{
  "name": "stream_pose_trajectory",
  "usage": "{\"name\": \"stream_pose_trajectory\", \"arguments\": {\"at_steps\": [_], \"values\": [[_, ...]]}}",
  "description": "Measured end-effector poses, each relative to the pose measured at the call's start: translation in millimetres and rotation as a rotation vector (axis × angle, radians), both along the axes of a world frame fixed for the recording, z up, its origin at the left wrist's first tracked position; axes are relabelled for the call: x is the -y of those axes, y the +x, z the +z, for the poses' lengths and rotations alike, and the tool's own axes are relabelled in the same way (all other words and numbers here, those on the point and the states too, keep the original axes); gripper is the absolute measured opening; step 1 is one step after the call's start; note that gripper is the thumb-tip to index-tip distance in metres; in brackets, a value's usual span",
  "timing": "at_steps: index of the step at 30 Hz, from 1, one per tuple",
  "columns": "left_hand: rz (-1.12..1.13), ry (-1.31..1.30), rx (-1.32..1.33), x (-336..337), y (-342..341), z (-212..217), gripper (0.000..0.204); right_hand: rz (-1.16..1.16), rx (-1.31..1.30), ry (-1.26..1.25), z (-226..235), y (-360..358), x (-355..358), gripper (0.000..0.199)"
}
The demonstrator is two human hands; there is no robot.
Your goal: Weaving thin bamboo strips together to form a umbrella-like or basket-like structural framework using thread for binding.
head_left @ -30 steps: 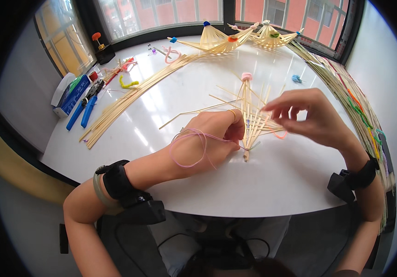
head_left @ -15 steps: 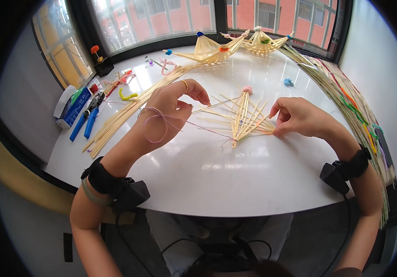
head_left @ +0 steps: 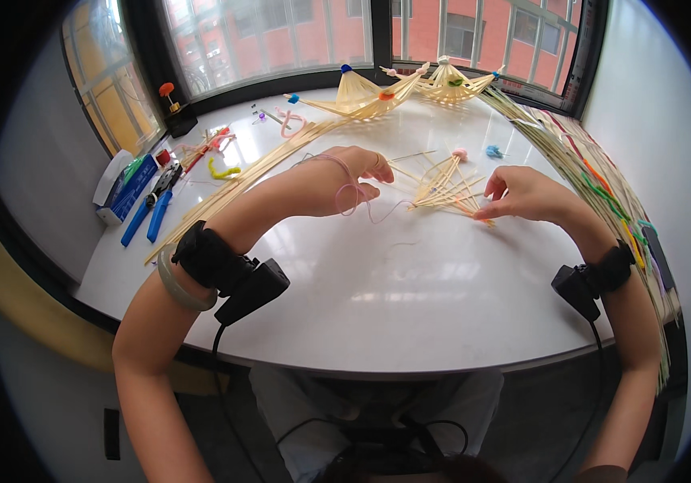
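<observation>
Blue package [head_left: 130, 183] beside blue pliers [head_left: 156, 211]

One package shows: a flat blue box [head_left: 130, 190] at the far left edge of the white counter [head_left: 378, 298], lying lengthwise toward the window. It is oblong, mostly blue, with a green patch at its far end; its print is too small to make out. A white, curved piece [head_left: 109, 179], perhaps a wrapper or pouch, lies against the box's outer side, nearer the counter's rim. No signs or screens are in view, and no separate labels can be made out.
</observation>
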State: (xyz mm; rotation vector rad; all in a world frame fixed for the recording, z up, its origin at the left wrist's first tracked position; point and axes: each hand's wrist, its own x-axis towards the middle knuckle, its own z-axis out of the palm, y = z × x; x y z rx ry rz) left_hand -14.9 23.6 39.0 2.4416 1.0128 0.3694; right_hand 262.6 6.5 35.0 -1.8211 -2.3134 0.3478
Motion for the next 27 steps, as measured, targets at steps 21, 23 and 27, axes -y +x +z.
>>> {"name": "stream_pose_trajectory", "arguments": {"at_steps": [21, 23, 27], "values": [[0.280, 0.337, 0.471, -20, -6, 30, 0.034, 0.281, -0.456, 0.141, 55, 6, 6, 0.014], [0.328, 0.064, 0.272, -8, 2, 29, 0.041, 0.328, -0.491, 0.217, 59, 6, 5, 0.013], [0.182, -0.107, 0.467, 1, -3, 20, 0.042, 0.272, -0.485, 0.354, 59, 3, -2, 0.012]]}}
